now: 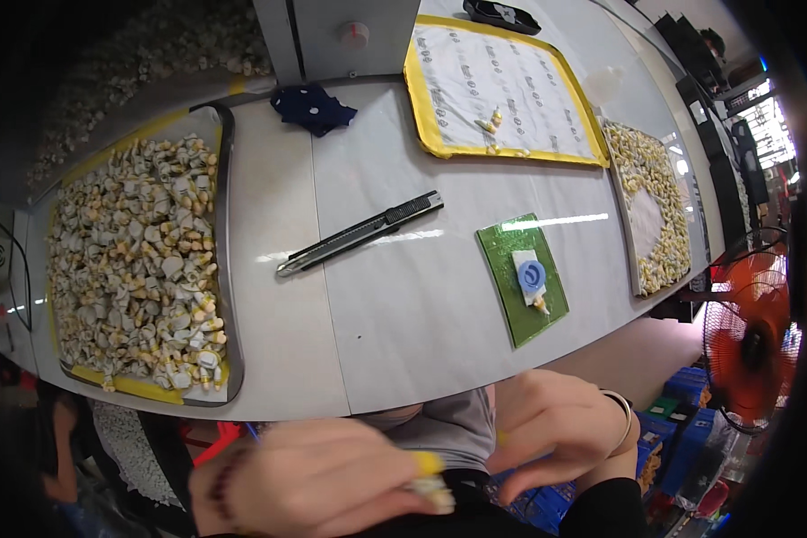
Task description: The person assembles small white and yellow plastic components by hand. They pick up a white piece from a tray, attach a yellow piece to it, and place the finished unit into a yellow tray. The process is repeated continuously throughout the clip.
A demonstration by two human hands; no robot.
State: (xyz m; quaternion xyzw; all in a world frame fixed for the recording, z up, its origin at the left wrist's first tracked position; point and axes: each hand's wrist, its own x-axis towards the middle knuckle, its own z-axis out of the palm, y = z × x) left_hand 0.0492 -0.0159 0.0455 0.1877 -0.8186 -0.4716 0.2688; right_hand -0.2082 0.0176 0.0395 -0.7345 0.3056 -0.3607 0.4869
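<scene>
Low in the view, my left hand (314, 475) is closed on a small white-and-yellow figurine (435, 493), blurred by motion. Bright yellow shows at that hand's fingertips; whether it is a finger cover or part of the piece I cannot tell. My right hand (551, 421) is off the table's near edge, fingers curled, with a speck of yellow by them. What it holds, if anything, is hidden. Ahead of it lies a green mat (547, 309) bearing a blue round cup (531, 275) on a white pad and a small figurine (541, 306).
Left, a yellow-edged tray (224, 359) is heaped with small figurines. A black utility knife (363, 233) lies mid-table, a dark blue cloth (314, 108) beyond. A lined tray (529, 81) holds few pieces; another tray (646, 224) holds many. An orange fan (753, 336) stands right.
</scene>
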